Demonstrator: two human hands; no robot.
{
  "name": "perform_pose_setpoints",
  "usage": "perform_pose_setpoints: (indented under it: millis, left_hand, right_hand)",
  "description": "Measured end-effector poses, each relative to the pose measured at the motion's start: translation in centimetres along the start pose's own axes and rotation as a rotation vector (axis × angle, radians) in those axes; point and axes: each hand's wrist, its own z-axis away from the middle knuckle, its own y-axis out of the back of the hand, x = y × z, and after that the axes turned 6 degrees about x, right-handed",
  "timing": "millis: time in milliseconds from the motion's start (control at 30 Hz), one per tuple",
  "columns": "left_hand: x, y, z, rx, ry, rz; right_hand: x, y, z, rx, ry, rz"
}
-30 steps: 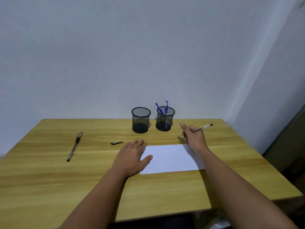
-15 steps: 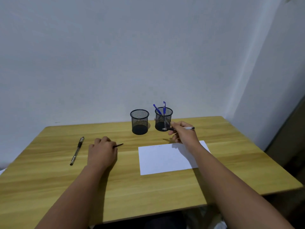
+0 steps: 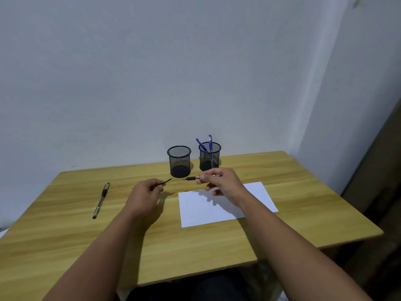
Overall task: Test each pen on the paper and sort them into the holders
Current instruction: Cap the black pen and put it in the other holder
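My right hand pinches the pen, tip pointing to 9 o'clock, above the tabletop just beyond the paper. My left hand pinches the cap, aimed at the tip. If I misalign them, the tip could mark my fingers or the cap could drop. My fingers hide the pen's barrel, and any test marks on the paper are too faint to read.

Matt wood-grain table, black wire-mesh holders, seemingly metal.
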Motion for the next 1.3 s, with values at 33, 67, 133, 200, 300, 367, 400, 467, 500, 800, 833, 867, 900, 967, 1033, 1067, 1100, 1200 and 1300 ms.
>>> perform_pose_setpoints:
  millis: [33,67,133,200,300,367,400,467,500,800,833,867,900,967,1033,1067,1100,1200,1300]
  left_hand:
    - [0.6,-0.1,0.0,-0.019,0.003,0.036]
    - [1.2,-0.2,0.0,-0.039,0.002,0.067]
    - [2.3,-0.2,0.1,-0.075,-0.007,0.112]
    - [3.1,-0.3,0.2,-0.105,-0.024,0.131]
    - [4.0,-0.3,0.4,-0.123,-0.042,0.153]
    - [4.4,-0.2,0.5,-0.117,-0.058,0.161]
    - [4.6,-0.1,0.5,-0.113,-0.062,0.166]
    - [4.9,0.1,0.6,-0.106,-0.062,0.175]
    - [5.0,0.3,0.6,-0.105,-0.061,0.178]
    - [6.1,-0.1,0.7,-0.223,-0.076,0.162]
    - [6.3,-0.3,0.7,-0.227,-0.078,0.163]
    - [6.5,-0.5,0.7,-0.22,-0.076,0.174]
    - [6.6,-0.5,0.6,-0.206,-0.07,0.19]
    - [6.4,-0.2,0.4,-0.171,-0.047,0.214]
    - [5.9,0.3,0.2,-0.155,-0.022,0.217]
    - [5.6,0.5,0.1,-0.155,-0.011,0.214]
    - [5.4,0.7,0.1,-0.158,-0.003,0.211]
    - [5.1,0.7,0.1,-0.176,0.007,0.218]
    - [5.3,0.4,0.0,-0.201,-0.004,0.224]
  right_hand:
    - [-0.2,-0.1,0.2,-0.02,0.004,0.007]
    - [-0.3,-0.2,0.4,-0.034,0.008,0.011]
    - [-0.6,-0.3,0.6,-0.049,0.019,0.01]
    - [-1.0,-0.3,0.8,-0.052,0.033,0.008]
    - [-1.4,-0.1,1.2,-0.046,0.057,0.017]
    - [-1.6,0.1,1.3,-0.017,0.071,0.006]
    - [-1.7,0.4,1.3,0.007,0.074,-0.004]
    - [-1.8,0.8,1.4,0.051,0.07,-0.019]
    - [-1.8,1.0,1.4,0.06,0.067,-0.016]
    - [-2.0,0.6,2.1,-0.066,0.04,0.076]
    - [-2.1,0.4,2.1,-0.075,0.04,0.083]
    - [-2.1,0.3,2.1,-0.077,0.043,0.089]
    - [-2.2,0.3,2.0,-0.072,0.047,0.093]
    - [-2.2,0.7,1.9,-0.037,0.051,0.085]
    - [-2.2,1.7,1.8,0.019,0.048,0.037]
    - [-2.1,2.1,1.7,0.042,0.045,0.005]
    - [-2.1,2.5,1.6,0.056,0.042,-0.022]
    - [-1.9,2.8,1.4,0.057,0.036,-0.055]
    - [-1.9,2.2,1.3,0.029,0.029,-0.03]
